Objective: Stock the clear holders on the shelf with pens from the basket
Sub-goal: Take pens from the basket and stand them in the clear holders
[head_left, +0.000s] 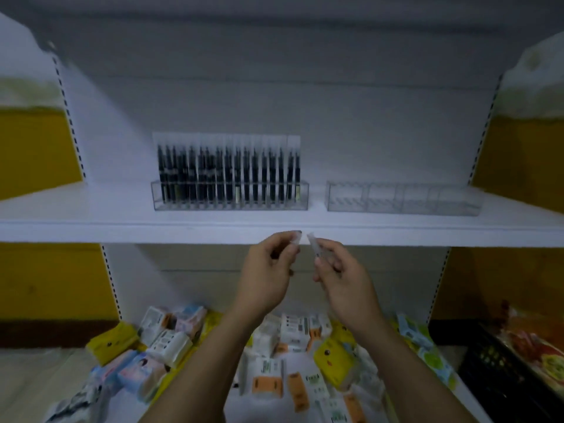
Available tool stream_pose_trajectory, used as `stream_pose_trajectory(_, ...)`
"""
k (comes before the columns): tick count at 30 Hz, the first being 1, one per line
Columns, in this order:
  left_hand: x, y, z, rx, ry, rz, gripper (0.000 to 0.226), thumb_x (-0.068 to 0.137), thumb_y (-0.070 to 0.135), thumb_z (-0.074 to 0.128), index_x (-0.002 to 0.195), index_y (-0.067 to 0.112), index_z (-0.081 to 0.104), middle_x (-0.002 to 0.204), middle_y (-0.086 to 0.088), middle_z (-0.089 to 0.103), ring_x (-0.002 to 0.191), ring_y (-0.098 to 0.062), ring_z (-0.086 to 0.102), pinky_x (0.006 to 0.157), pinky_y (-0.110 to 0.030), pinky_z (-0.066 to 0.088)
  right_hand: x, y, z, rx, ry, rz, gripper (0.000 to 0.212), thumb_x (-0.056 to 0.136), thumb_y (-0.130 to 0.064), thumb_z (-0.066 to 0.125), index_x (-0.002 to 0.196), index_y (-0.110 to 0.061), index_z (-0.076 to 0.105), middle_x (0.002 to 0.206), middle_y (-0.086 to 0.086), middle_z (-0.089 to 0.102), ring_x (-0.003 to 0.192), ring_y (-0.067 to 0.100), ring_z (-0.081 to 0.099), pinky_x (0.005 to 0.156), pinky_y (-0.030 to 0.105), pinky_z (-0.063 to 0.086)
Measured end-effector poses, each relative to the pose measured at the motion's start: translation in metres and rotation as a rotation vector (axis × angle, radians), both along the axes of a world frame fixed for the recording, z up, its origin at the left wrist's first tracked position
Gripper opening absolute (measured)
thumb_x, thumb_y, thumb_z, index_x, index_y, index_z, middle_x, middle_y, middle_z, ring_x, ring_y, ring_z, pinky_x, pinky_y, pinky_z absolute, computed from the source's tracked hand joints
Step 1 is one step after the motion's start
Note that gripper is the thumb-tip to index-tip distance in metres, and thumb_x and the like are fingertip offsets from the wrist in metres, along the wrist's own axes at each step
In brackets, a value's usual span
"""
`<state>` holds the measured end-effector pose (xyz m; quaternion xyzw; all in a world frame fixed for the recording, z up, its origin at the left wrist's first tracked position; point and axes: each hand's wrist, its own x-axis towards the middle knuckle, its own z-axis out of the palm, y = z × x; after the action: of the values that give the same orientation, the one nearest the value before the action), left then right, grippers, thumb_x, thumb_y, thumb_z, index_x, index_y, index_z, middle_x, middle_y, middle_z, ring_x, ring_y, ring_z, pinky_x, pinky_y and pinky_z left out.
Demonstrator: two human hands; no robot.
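Two clear holders stand on the white shelf. The left holder is packed with several dark pens in clear sleeves standing upright. The right holder has nothing in its compartments. Both hands are raised just below the shelf's front edge. My left hand pinches a packaged pen by its clear top end. My right hand grips another packaged pen, its clear tip pointing up toward the left one. The two tips nearly meet. The basket is not clearly seen.
The lower shelf holds a loose heap of small packets in white, yellow, blue and orange. A dark crate with colourful packs sits at the lower right. Yellow walls flank the shelving on both sides.
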<state>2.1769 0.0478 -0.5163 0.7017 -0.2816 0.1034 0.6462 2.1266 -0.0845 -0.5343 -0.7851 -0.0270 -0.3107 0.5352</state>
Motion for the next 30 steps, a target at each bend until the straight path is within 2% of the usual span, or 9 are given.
stream_pose_trajectory(3,0.001,0.0,0.032,-0.026,-0.057,-0.007,0.025,0.095,0.015,0.058,0.118,0.022,0.064,0.088,0.002,0.069,0.077,-0.008,0.067,0.064,-0.023,0.057,0.006,-0.002,0.033,0.028,-0.069,0.006,0.011,0.098,-0.028,0.052,0.097,-0.031,0.062,0.07,0.0,0.06,0.055,0.003,0.049,0.054,0.025,0.038)
stream_pose_trajectory(7,0.006,-0.004,0.07,-0.034,-0.106,-0.074,0.033,0.095,0.01,0.056,0.125,0.024,0.061,0.09,-0.004,0.068,0.081,-0.01,0.07,0.072,-0.027,0.059,0.018,-0.007,0.068,-0.013,-0.106,0.002,0.017,0.096,-0.039,0.051,0.087,-0.032,0.064,0.069,-0.015,0.063,0.056,-0.001,0.053,0.053,0.017,0.041)
stream_pose_trajectory(10,0.019,-0.006,0.098,0.03,-0.226,0.001,0.03,0.093,0.015,0.06,0.121,0.026,0.062,0.088,0.001,0.07,0.083,-0.01,0.067,0.078,-0.03,0.057,0.032,-0.015,0.095,-0.054,-0.166,-0.035,0.016,0.095,-0.035,0.055,0.086,-0.031,0.068,0.077,-0.015,0.065,0.073,0.001,0.06,0.066,0.017,0.048)
stream_pose_trajectory(12,0.031,-0.007,0.116,0.032,-0.291,0.063,0.028,0.092,0.019,0.063,0.118,0.03,0.063,0.088,0.006,0.069,0.08,-0.006,0.064,0.076,-0.025,0.054,0.042,-0.021,0.114,-0.083,-0.202,-0.097,0.016,0.094,-0.036,0.056,0.094,-0.03,0.071,0.091,-0.015,0.067,0.085,-0.002,0.06,0.072,0.011,0.045)
stream_pose_trajectory(14,0.044,-0.008,0.133,0.042,-0.346,0.116,0.027,0.09,0.02,0.064,0.114,0.033,0.062,0.093,0.014,0.066,0.084,0.002,0.063,0.075,-0.017,0.053,0.052,-0.026,0.13,-0.034,-0.219,-0.074,0.017,0.093,-0.04,0.056,0.096,-0.033,0.07,0.087,-0.018,0.069,0.083,-0.006,0.061,0.07,0.009,0.045)
stream_pose_trajectory(18,0.068,-0.015,0.159,0.128,-0.46,0.188,0.027,0.089,0.019,0.066,0.108,0.037,0.059,0.09,0.023,0.058,0.083,0.01,0.06,0.07,-0.003,0.048,0.078,-0.035,0.154,0.001,-0.284,-0.071,0.004,0.092,-0.03,0.062,0.094,-0.029,0.065,0.078,-0.011,0.066,0.073,0.0,0.063,0.066,0.024,0.053)
stream_pose_trajectory(22,0.092,-0.023,0.178,0.177,-0.514,0.243,0.02,0.088,0.022,0.067,0.103,0.034,0.059,0.093,0.017,0.063,0.085,0.005,0.062,0.073,-0.008,0.05,0.105,-0.041,0.17,-0.112,-0.342,-0.141,0.043,0.09,-0.025,0.066,0.128,-0.031,0.048,0.077,-0.008,0.058,0.067,-0.003,0.057,0.062,0.006,0.046)
stream_pose_trajectory(25,0.108,-0.029,0.188,0.185,-0.552,0.263,0.015,0.088,0.024,0.068,0.099,0.031,0.06,0.091,0.015,0.065,0.085,0.004,0.062,0.075,-0.015,0.052,0.122,-0.048,0.177,-0.176,-0.39,-0.17,0.036,0.09,-0.023,0.065,0.122,-0.031,0.05,0.076,-0.009,0.056,0.068,-0.003,0.056,0.059,0.004,0.042)
stream_pose_trajectory(30,0.126,-0.035,0.188,0.205,-0.562,0.294,0.013,0.089,0.026,0.066,0.1,0.031,0.062,0.084,0.021,0.062,0.08,0.012,0.059,0.068,0.002,0.044,0.145,-0.057,0.181,-0.206,-0.391,-0.153,0.031,0.09,-0.021,0.065,0.118,-0.029,0.052,0.079,-0.012,0.055,0.071,-0.005,0.056,0.061,0.003,0.043)
